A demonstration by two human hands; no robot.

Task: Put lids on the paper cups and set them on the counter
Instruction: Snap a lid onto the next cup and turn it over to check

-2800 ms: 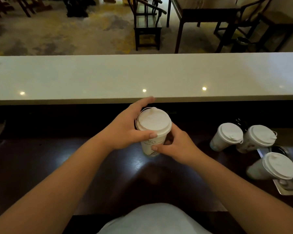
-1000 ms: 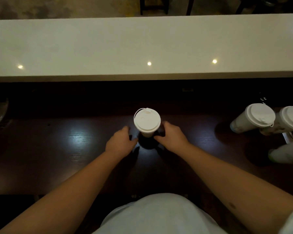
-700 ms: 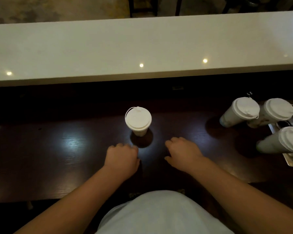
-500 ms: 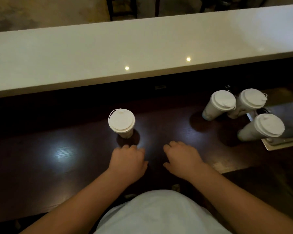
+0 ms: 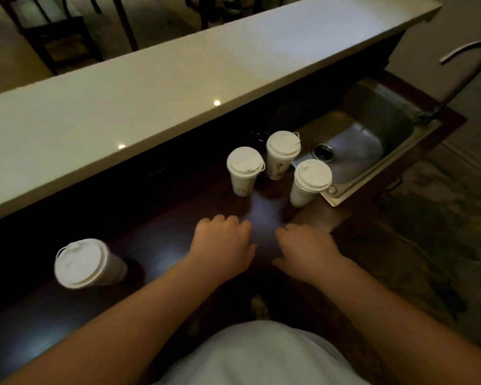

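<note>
Both hands, left (image 5: 222, 243) and right (image 5: 306, 248), hover loosely curled and empty over the dark tabletop (image 5: 156, 245) (nothing gripped); three lidded cups (image 5: 245, 169) cluster at 12 o'clock, a fourth cup (image 5: 86, 263) at 9, so reach low on a cup's wall and lift upright.

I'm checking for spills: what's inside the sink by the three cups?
The steel sink shows a bare basin with a round drain at its near-left end; no cups or dishes inside. The nearest lidded cup covers the basin's near-left corner, so that part cannot be seen.
</note>
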